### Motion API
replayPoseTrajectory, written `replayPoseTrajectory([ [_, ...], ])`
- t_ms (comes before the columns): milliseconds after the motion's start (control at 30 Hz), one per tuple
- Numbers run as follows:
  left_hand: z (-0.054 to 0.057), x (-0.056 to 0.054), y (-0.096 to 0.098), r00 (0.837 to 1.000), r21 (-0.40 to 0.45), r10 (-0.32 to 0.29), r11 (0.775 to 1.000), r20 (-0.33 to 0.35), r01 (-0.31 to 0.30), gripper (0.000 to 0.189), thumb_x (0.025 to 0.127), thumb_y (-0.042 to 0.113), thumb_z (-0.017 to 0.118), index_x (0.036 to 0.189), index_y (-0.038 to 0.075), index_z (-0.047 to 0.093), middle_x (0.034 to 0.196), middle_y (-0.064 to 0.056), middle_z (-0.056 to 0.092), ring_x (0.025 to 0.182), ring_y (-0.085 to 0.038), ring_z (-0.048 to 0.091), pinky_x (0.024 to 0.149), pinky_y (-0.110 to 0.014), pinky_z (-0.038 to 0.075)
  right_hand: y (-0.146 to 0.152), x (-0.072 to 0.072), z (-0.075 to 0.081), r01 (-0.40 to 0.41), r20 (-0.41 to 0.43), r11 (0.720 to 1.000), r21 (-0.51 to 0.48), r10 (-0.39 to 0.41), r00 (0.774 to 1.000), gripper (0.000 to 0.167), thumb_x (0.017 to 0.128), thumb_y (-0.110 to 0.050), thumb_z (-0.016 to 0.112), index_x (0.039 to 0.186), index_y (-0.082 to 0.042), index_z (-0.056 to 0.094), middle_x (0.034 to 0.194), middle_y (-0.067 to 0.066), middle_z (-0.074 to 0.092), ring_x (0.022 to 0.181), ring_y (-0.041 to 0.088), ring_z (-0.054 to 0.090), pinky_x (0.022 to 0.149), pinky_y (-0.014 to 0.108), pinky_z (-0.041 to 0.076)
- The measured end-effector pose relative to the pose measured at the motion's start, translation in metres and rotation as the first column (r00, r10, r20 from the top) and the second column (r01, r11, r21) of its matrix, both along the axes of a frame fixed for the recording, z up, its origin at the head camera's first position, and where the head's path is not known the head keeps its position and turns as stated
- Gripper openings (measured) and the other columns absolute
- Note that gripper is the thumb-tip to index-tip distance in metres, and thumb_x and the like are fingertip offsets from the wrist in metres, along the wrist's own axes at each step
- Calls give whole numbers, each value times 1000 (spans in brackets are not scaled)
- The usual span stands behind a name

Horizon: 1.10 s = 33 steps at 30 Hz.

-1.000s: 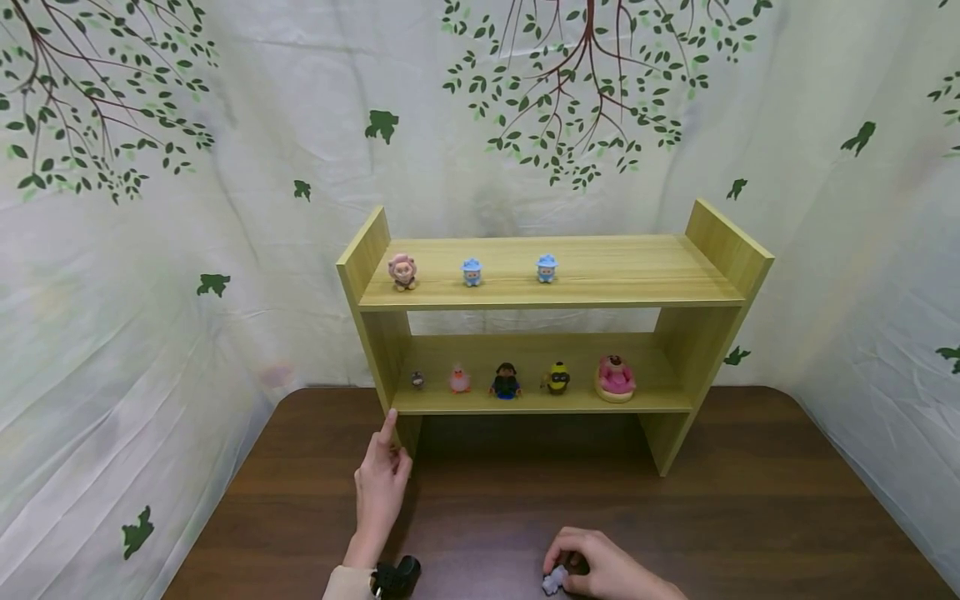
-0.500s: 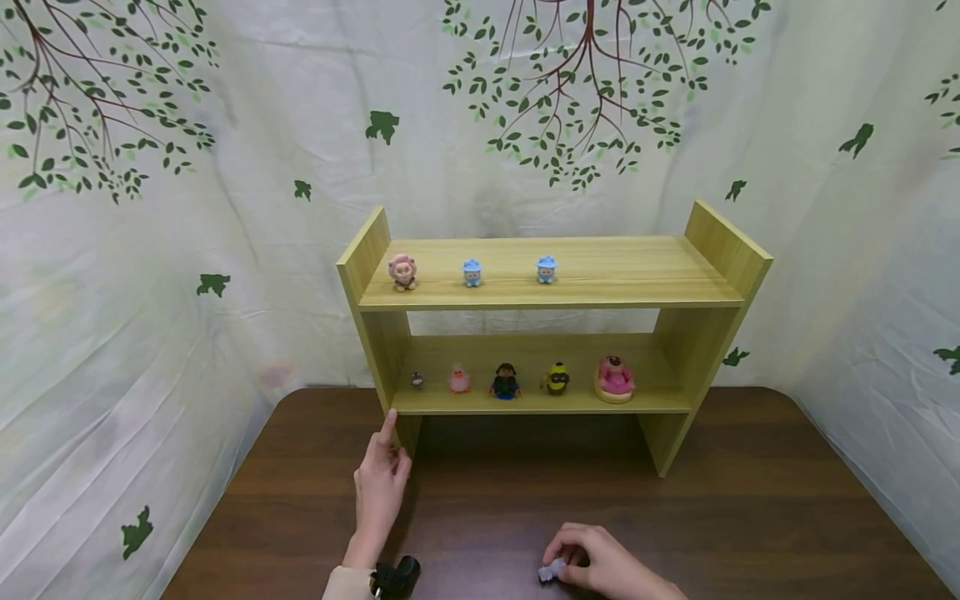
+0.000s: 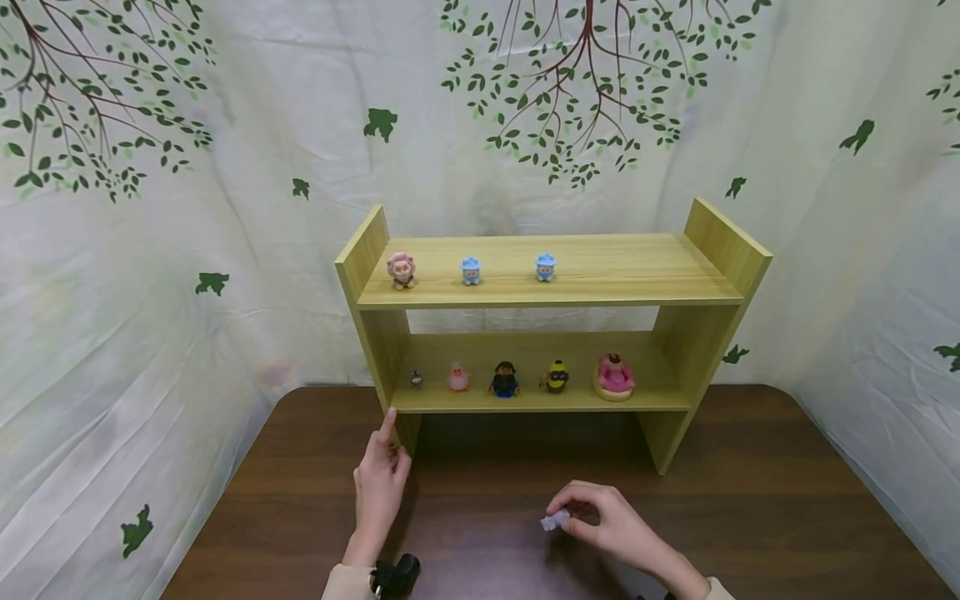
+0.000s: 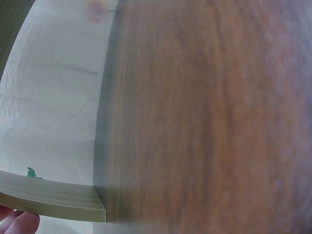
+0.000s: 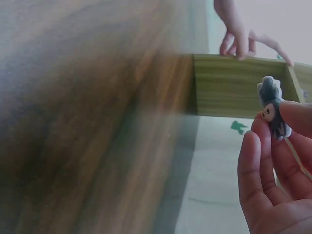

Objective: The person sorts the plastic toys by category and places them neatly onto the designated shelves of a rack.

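A small grey-blue toy figurine (image 3: 554, 521) with a pale face is pinched between the thumb and fingertips of my right hand (image 3: 617, 527), over the front of the table. The right wrist view shows the figurine (image 5: 269, 108) close up, lying tilted in the grip. My left hand (image 3: 380, 487) holds the front edge of the wooden shelf's left side panel (image 3: 407, 433), its index finger stretched up to the lower board's corner. In the left wrist view only fingertips (image 4: 25, 224) show at the panel's edge.
On the upper board (image 3: 645, 271) stand a pink figurine (image 3: 402, 272) and two blue-hatted ones (image 3: 470, 272). Several figurines line the lower board, with a pink bear (image 3: 615, 379) at the right end. Brown table (image 3: 750, 500) surrounds the shelf; a leaf-print curtain (image 3: 300, 250) hangs behind.
My right hand has lifted the grey-blue figurine and moved it forward toward the shelf, after turning it in the fingers near the table's front. The left hand stays put.
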<state>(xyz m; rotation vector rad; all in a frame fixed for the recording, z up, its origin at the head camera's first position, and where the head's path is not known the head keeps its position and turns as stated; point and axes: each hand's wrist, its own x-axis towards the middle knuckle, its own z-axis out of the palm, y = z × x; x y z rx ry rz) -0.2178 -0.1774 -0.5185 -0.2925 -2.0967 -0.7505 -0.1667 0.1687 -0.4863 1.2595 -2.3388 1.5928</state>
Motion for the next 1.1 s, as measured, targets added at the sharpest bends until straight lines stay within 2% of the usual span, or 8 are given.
replayPoseTrajectory([
  [167, 0, 0, 0, 1000, 3, 1, 1000, 0, -1, 76, 79, -12, 58, 145, 20, 36, 76, -2, 40, 56, -9, 35, 49, -27, 33, 0, 0, 10, 23, 46, 1000, 2, -24, 999, 16, 89, -2, 64, 103, -9, 65, 95, 4, 66, 83, 12, 62, 70, 30, 53],
  [333, 1, 0, 0, 1000, -1, 0, 1000, -1, 0, 76, 80, -12, 57, 146, 19, 36, 77, -2, 40, 56, -10, 34, 49, -27, 33, -2, 4, 27, 70, 37, 998, 9, -70, 997, 14, 89, 0, 63, 101, -7, 65, 91, 6, 66, 79, 14, 62, 68, 30, 53],
  [433, 1, 0, 0, 1000, -1, 0, 1000, 1, 0, 77, 79, -13, 58, 146, 19, 36, 77, -2, 40, 56, -10, 34, 49, -27, 33, -1, 3, 30, 92, 19, 996, 14, -92, 996, 15, 89, 2, 63, 100, -7, 66, 91, 6, 66, 79, 15, 62, 67, 30, 53],
  [500, 0, 0, 0, 1000, 0, 1, 1000, 2, -1, 77, 79, -13, 58, 146, 19, 36, 77, -2, 40, 56, -10, 34, 49, -27, 33, 1, -1, 25, 105, 19, 994, 12, -106, 994, 16, 90, -2, 63, 102, -11, 66, 92, 3, 67, 80, 14, 62, 67, 30, 53],
  [667, 0, 0, 0, 1000, 3, 4, 1000, 2, -4, 81, 78, -14, 59, 146, 21, 35, 77, -3, 41, 56, -8, 33, 49, -27, 33, 1, -2, 30, 110, 34, 994, -25, -109, 993, 15, 91, -7, 63, 104, -14, 66, 95, 0, 65, 84, 13, 62, 71, 32, 54],
  [900, 1, 0, 0, 1000, -1, -3, 1000, -24, 3, 82, 76, -16, 60, 146, 20, 36, 76, -5, 41, 58, -7, 33, 49, -27, 33, -1, -6, 36, 93, 24, 991, -101, -91, 996, 16, 91, -3, 62, 104, -12, 66, 97, 1, 63, 83, 18, 64, 70, 33, 55],
  [1100, 1, 1, 1, 1000, 4, -6, 1000, -31, 6, 84, 75, -18, 60, 146, 20, 36, 76, -4, 41, 58, -7, 35, 48, -27, 35, 0, -8, 43, 110, -13, 986, -123, -112, 994, 20, 91, 1, 60, 107, -10, 66, 96, 4, 66, 81, 19, 65, 66, 31, 53],
])
